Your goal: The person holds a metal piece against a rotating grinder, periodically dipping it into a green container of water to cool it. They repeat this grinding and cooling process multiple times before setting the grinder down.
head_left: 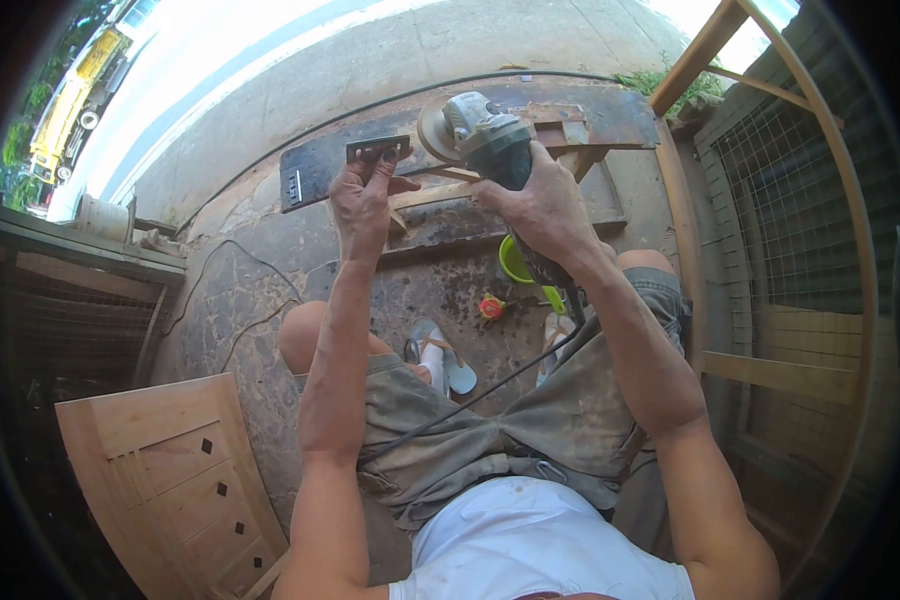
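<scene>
grinder [485, 135] grey/blk | bowl [513, 262] lime grn | shorts [530, 420] grey-khaki | shirt [530, 545] wht

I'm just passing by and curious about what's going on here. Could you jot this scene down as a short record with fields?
setting: outdoors, stained concrete ground, person seated
left hand: holds a small metal strip at the dark metal plate
right hand: grips an angle grinder, disc close beside the strip
cable: runs across the lap
on the ground: green bowl, small red object
feet: sandals
left side: wooden door panel
right side: wire mesh frame
</scene>
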Motion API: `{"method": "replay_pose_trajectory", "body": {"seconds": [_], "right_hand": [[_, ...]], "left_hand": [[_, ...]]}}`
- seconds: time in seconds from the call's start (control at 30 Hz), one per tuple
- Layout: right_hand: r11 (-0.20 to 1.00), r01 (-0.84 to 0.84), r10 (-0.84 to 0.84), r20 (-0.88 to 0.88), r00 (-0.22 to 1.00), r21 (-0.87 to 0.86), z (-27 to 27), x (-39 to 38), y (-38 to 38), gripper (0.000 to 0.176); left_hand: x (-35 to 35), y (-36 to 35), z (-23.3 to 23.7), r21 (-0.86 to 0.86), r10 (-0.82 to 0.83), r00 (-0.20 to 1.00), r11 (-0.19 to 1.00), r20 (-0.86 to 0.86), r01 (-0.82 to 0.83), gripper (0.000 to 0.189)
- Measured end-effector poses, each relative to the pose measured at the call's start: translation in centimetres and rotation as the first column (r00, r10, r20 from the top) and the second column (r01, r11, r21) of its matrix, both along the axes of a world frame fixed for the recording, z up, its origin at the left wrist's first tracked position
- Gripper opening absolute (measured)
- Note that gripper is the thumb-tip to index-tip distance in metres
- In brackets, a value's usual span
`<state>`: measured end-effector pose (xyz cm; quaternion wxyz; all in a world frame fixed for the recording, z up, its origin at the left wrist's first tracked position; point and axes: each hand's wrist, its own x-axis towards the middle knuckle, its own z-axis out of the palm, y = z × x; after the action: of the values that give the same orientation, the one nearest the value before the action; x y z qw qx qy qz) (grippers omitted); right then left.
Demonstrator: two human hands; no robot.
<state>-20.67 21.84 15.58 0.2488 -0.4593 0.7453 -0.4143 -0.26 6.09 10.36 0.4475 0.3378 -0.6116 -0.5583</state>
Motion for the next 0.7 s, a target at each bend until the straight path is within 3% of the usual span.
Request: {"method": "replay_pose_trajectory", "body": {"seconds": [0.3,0.7], "right_hand": [[0.997,-0.023,0.021,0.032,0.999,0.075,1.05,0.87,0.02,0.071],[0.999,-0.031,0.03,0.04,0.999,0.025,0.66,0.78,-0.08,0.07]], "left_hand": [[-0.43,0.47,-0.09,-0.008,0.01,1.0,1.0,0.005,-0.01,0.025],[-0.67,0.35,-0.49,-0.033,0.003,1.0,0.999,0.031,-0.002,0.027]]}}
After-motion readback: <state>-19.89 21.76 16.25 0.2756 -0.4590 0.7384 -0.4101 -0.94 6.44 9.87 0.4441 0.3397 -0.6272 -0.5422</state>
